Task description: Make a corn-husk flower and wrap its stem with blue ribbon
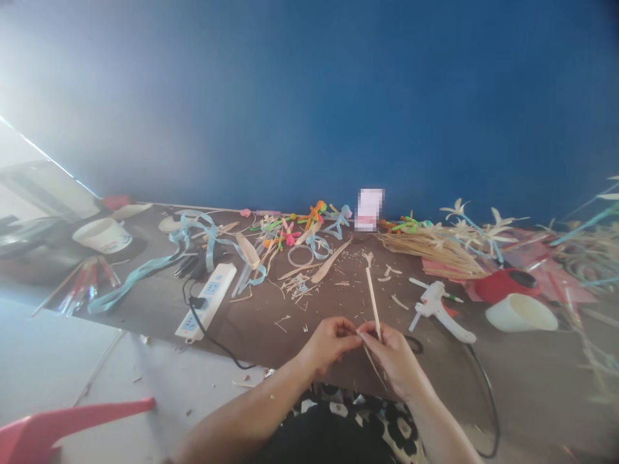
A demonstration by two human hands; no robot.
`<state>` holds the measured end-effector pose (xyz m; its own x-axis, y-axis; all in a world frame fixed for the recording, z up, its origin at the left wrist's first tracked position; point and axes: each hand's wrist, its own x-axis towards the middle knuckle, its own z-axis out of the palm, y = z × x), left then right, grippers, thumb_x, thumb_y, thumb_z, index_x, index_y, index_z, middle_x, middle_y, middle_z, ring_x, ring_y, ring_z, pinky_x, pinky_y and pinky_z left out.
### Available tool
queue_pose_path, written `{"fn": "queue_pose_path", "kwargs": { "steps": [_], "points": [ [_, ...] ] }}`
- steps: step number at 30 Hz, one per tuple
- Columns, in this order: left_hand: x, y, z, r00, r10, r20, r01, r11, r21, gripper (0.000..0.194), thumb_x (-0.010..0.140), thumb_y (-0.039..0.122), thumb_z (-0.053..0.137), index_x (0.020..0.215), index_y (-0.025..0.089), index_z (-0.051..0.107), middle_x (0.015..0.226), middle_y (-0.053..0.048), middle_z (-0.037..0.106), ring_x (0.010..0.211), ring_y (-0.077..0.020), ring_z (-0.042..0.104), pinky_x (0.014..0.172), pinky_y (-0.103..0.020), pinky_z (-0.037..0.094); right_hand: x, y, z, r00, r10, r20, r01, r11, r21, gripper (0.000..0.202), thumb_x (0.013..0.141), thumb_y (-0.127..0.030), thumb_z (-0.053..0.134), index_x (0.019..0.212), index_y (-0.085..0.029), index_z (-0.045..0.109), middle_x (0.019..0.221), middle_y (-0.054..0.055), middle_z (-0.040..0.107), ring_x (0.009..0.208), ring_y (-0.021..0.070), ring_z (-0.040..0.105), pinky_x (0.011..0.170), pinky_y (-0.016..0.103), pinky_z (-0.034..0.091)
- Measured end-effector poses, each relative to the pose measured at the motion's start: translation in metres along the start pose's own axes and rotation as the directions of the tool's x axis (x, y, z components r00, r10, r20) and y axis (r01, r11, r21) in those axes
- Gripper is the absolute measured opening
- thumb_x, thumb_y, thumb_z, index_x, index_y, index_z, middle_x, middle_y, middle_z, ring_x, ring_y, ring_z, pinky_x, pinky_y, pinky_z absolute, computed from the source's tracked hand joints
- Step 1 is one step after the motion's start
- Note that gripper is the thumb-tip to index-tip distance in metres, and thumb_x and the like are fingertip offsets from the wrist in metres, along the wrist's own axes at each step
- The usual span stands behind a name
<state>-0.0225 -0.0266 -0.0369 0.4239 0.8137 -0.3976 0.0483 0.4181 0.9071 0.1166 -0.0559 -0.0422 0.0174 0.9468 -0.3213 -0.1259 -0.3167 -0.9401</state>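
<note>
Close to the table's front edge, my two hands meet fingertip to fingertip. My right hand [391,357] is closed around a pale, straw-coloured stem [373,296] that points up and away, with a small frayed tip at its far end. A thin strip [374,368] of similar colour hangs below the fingers. My left hand [333,345] is closed in a pinch against the right fingertips; whatever it grips is too small to make out. To the right of my hands lies a white glue gun [438,309] with its black cord trailing toward me.
A white power strip [207,303] with a black plug lies left. Blue ribbon [140,278], dried husks [331,261], colourful pipe-cleaner figures [290,232] and pale flowers [498,225] spread along the back. White cups [522,314] stand or lie at both sides. A blue wall [309,96] rises behind.
</note>
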Motion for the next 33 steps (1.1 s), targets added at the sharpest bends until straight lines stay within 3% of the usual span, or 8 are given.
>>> {"fn": "queue_pose_path", "kwargs": {
  "steps": [4,9,14,18,23,26,30,33],
  "points": [
    [0.002,-0.002,-0.002,1.000,0.003,-0.011,-0.003,1.000,0.025,0.030,0.064,0.042,0.057,0.074,0.013,0.054,0.052,0.005,0.046,0.038,-0.0037,0.034,0.034,-0.016,0.023,-0.001,0.000,-0.001,0.999,-0.031,0.038,0.033,0.998,-0.051,0.018,0.070,-0.033,0.055,0.077,-0.016,0.054,0.061,-0.001,0.053,0.055,0.0123,0.049,0.055,0.023,0.037],
    [0.001,-0.001,-0.003,0.999,0.036,-0.036,-0.030,0.986,0.166,0.026,0.067,0.039,0.054,0.072,0.013,0.055,0.048,0.006,0.044,0.037,-0.0042,0.033,0.036,-0.017,0.024,-0.002,-0.006,0.001,0.998,-0.066,0.005,0.066,0.985,-0.157,0.013,0.067,-0.027,0.056,0.076,-0.018,0.051,0.060,-0.004,0.048,0.052,0.0097,0.043,0.049,0.020,0.033],
    [-0.004,0.004,0.001,0.984,0.166,-0.063,-0.141,0.947,0.290,0.020,0.067,0.033,0.054,0.067,0.013,0.056,0.052,0.004,0.047,0.047,-0.0062,0.037,0.045,-0.018,0.028,-0.007,-0.019,0.005,0.999,-0.028,0.045,0.034,0.988,-0.149,0.010,0.065,-0.020,0.053,0.073,-0.019,0.047,0.058,-0.006,0.042,0.048,0.0079,0.037,0.046,0.019,0.031],
    [-0.003,0.007,-0.001,0.988,0.148,-0.046,-0.131,0.957,0.259,0.019,0.068,0.031,0.053,0.069,0.013,0.056,0.050,0.005,0.045,0.046,-0.0063,0.037,0.044,-0.018,0.027,-0.011,-0.025,0.008,0.997,-0.047,0.064,0.052,0.996,-0.075,0.010,0.065,-0.020,0.052,0.072,-0.020,0.044,0.059,-0.006,0.042,0.050,0.0082,0.038,0.047,0.018,0.032],
    [-0.001,0.011,-0.015,0.990,0.121,-0.073,-0.105,0.974,0.202,0.019,0.068,0.033,0.052,0.070,0.014,0.055,0.050,0.005,0.045,0.043,-0.0060,0.036,0.042,-0.018,0.027,-0.014,-0.019,0.008,0.995,-0.015,0.094,0.020,0.998,-0.058,0.006,0.067,-0.018,0.049,0.071,-0.019,0.045,0.055,-0.007,0.035,0.045,0.0061,0.030,0.041,0.016,0.026],
    [-0.005,0.011,-0.024,0.977,0.176,-0.120,-0.136,0.949,0.286,0.019,0.068,0.032,0.053,0.068,0.013,0.055,0.055,0.003,0.050,0.047,-0.0069,0.040,0.046,-0.018,0.030,-0.017,-0.015,0.006,0.991,0.033,0.126,-0.014,0.989,-0.149,0.005,0.066,-0.019,0.051,0.068,-0.018,0.046,0.053,-0.007,0.033,0.044,0.0057,0.029,0.039,0.016,0.023],
    [-0.013,0.012,-0.036,0.976,0.205,-0.073,-0.156,0.895,0.418,0.021,0.067,0.034,0.055,0.067,0.013,0.057,0.059,0.000,0.055,0.052,-0.0094,0.046,0.051,-0.020,0.035,-0.024,-0.010,-0.001,0.988,0.078,0.132,-0.047,0.974,-0.219,0.006,0.065,-0.021,0.051,0.069,-0.018,0.047,0.051,-0.007,0.035,0.041,0.0055,0.030,0.038,0.017,0.023],
    [-0.012,0.019,-0.055,0.953,0.280,-0.118,-0.198,0.867,0.458,0.024,0.067,0.037,0.054,0.073,0.014,0.058,0.064,-0.001,0.058,0.058,-0.0114,0.050,0.056,-0.021,0.038,-0.029,-0.005,-0.011,0.990,0.089,0.109,-0.060,0.968,-0.245,0.007,0.066,-0.024,0.051,0.070,-0.018,0.049,0.048,-0.008,0.032,0.040,0.0051,0.028,0.037,0.017,0.021]
  ]
}}
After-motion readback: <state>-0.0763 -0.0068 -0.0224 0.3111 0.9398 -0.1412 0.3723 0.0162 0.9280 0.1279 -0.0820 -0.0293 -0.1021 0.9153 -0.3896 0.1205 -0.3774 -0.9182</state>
